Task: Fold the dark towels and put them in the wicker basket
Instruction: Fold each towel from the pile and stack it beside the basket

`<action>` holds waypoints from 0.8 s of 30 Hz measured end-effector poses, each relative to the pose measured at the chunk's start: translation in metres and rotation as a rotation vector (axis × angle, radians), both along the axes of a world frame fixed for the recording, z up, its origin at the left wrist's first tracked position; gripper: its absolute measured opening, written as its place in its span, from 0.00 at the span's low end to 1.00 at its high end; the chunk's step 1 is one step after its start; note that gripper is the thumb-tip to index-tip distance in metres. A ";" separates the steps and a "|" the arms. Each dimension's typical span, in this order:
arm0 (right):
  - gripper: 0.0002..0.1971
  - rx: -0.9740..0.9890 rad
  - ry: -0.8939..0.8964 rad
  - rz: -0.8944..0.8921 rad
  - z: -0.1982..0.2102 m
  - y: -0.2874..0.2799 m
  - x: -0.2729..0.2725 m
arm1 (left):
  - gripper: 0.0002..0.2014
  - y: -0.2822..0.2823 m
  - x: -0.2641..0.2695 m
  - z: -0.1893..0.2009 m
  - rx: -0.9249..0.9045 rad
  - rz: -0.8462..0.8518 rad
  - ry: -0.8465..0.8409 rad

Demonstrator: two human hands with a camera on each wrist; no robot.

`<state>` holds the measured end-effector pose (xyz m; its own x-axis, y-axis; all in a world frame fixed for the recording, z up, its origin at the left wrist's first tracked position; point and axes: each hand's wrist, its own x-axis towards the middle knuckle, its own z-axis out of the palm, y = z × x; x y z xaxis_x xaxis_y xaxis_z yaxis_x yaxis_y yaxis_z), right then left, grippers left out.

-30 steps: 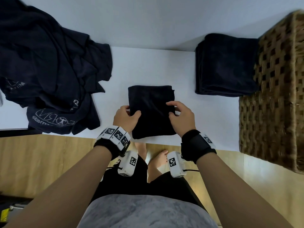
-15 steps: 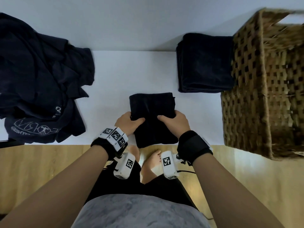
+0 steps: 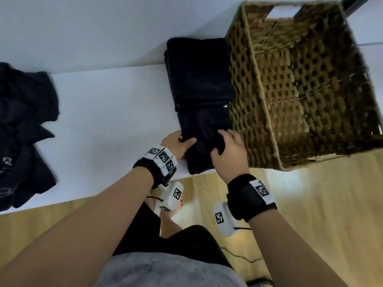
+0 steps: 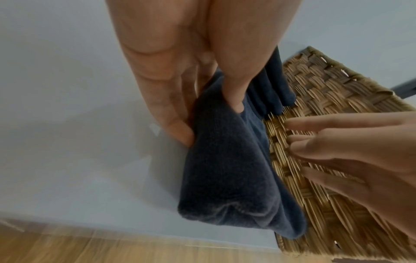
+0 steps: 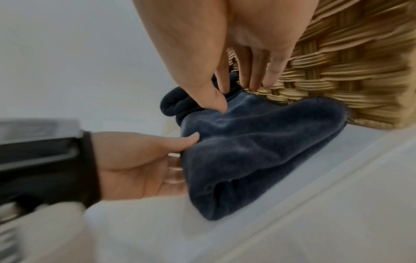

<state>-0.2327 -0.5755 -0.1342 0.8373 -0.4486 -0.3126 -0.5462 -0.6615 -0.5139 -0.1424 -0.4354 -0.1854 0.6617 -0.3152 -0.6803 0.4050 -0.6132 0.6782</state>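
Observation:
A small folded dark towel [image 3: 203, 129] [image 4: 225, 169] [image 5: 258, 151] lies at the white table's front edge, right against the wicker basket [image 3: 259, 100] [image 4: 326, 89] [image 5: 349, 62]. My left hand [image 3: 184, 141] [image 4: 209, 122] pinches its left edge, thumb on top and fingers beneath. My right hand [image 3: 226, 141] [image 5: 236, 96] hovers over the right edge with straight fingers beside the basket wall; only the thumb touches the cloth. A stack of folded dark towels [image 3: 199, 75] [image 4: 270, 85] [image 5: 173, 103] sits just behind it.
The basket stands at the table's right end and shows nothing inside. A heap of unfolded dark cloth [image 3: 22, 129] covers the left end. The white table [image 3: 107, 112] is bare between heap and towels. Wooden floor [image 3: 310, 204] lies below the front edge.
Both hands slid the folded towel rightward from the table's middle to the basket wall. The right hand's fingers went from gripping the towel to straight.

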 end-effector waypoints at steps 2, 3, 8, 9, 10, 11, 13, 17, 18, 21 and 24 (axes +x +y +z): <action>0.25 0.019 0.016 0.013 0.004 0.005 -0.011 | 0.22 -0.008 0.002 0.001 0.029 -0.059 -0.035; 0.24 0.034 0.020 0.017 0.005 0.007 -0.015 | 0.23 -0.010 0.003 0.002 0.046 -0.078 -0.047; 0.21 0.131 -0.036 0.085 0.010 0.034 -0.008 | 0.25 0.012 -0.001 0.016 0.001 0.147 0.083; 0.20 0.165 -0.053 0.112 0.012 0.045 -0.002 | 0.24 0.026 -0.002 0.021 0.020 0.192 0.090; 0.19 0.202 -0.070 0.146 0.014 0.058 0.006 | 0.22 0.044 -0.002 0.026 0.050 0.210 0.072; 0.19 0.243 -0.083 0.184 0.015 0.073 0.015 | 0.19 0.066 -0.002 0.031 0.092 0.213 0.040; 0.18 0.321 -0.086 0.276 0.019 0.107 0.034 | 0.13 0.116 0.001 0.042 0.210 0.219 -0.038; 0.17 0.467 -0.026 0.442 0.020 0.176 0.067 | 0.07 0.224 0.010 0.062 0.426 0.367 -0.162; 0.17 0.493 -0.005 0.481 0.018 0.191 0.072 | 0.07 0.250 0.011 0.066 0.492 0.389 -0.198; 0.17 0.531 0.067 0.584 0.013 0.234 0.084 | 0.04 0.317 0.009 0.072 0.734 0.428 -0.300; 0.16 0.553 0.122 0.627 0.009 0.267 0.090 | 0.16 0.363 0.001 0.070 0.817 0.328 -0.296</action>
